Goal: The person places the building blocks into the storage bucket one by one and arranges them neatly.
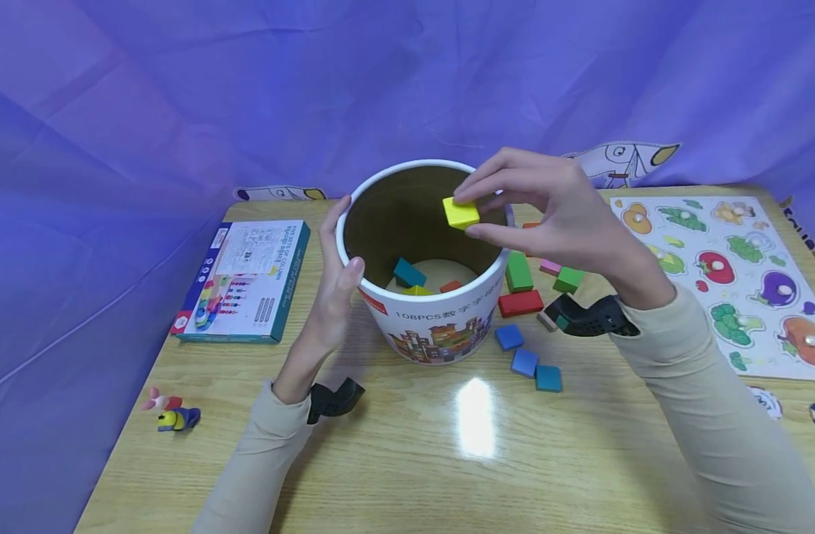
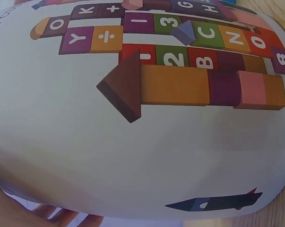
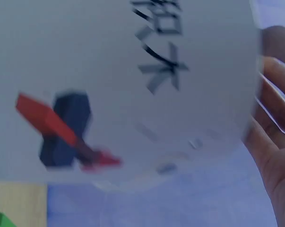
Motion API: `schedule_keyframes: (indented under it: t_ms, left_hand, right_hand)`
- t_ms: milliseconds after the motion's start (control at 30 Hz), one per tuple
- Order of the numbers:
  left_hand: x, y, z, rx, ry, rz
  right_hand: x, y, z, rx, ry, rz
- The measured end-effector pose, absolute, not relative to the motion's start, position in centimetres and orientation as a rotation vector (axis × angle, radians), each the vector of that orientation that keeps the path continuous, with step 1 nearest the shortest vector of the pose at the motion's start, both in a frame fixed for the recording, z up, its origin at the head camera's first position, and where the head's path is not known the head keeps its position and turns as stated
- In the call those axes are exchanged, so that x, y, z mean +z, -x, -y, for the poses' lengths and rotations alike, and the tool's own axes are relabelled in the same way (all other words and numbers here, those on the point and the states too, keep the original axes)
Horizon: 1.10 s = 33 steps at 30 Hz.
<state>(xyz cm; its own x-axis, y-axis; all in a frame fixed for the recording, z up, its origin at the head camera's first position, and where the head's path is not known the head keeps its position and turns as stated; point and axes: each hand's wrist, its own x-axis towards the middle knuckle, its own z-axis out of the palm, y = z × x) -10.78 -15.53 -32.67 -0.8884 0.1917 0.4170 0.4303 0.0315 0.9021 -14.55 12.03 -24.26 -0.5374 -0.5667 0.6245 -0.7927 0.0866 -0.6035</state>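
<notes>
Between the thumb and fingertips of my right hand [image 1: 547, 204], a yellow block [image 1: 461, 213] is pinched over the mouth of a white bucket [image 1: 440, 326]. My left hand [image 1: 334, 289] grips the bucket at its left side, thumb up at the rim. Inside the bucket lie a teal block [image 1: 409, 272], another yellow block [image 1: 417, 291] and a red-orange block [image 1: 450, 286]. The left wrist view is filled by the bucket's printed wall [image 2: 62, 118]. In the right wrist view the bucket wall [image 3: 109, 47] is blurred, with part of my right hand [image 3: 277, 104] beside it.
Right of the bucket lie loose blocks, among them a green block [image 1: 519, 272], a red block [image 1: 521, 303] and a blue block [image 1: 510, 337]. Further right is a vegetable puzzle board [image 1: 741, 282]. A boxed set [image 1: 247, 282] and small figurines [image 1: 178, 420] sit on the left.
</notes>
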Motion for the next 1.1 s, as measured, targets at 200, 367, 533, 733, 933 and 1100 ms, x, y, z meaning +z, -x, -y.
schedule_keyframes:
  t_ms: [200, 367, 533, 733, 933, 1100]
  left_hand:
    - [-32.7, 10.8, 15.7, -1.96, 0.64, 2.138]
    - [-32.6, 10.7, 15.9, -1.967, 0.638, 2.143]
    - [-32.5, 10.5, 15.9, -1.957, 0.633, 2.141]
    - [-32.6, 10.5, 15.9, -1.946, 0.632, 2.149]
    - [-32.7, 10.6, 15.8, -1.949, 0.635, 2.141]
    - [-32.6, 10.7, 15.6, -1.94, 0.64, 2.144]
  right_hand:
    - [-24.8, 15.0, -10.3, 1.499, -1.363, 2.102]
    - [-24.6, 15.0, -9.7, 1.562, -1.348, 2.117]
    - [-24.7, 15.2, -9.4, 1.563, -1.319, 2.122]
    - [-24.8, 15.4, -9.2, 1.535, -1.272, 2.143]
    - [-24.7, 15.0, -9.8, 1.393, -1.274, 2.172]
    - [-23.8, 13.5, -11.6, 1.234, -1.254, 2.158]
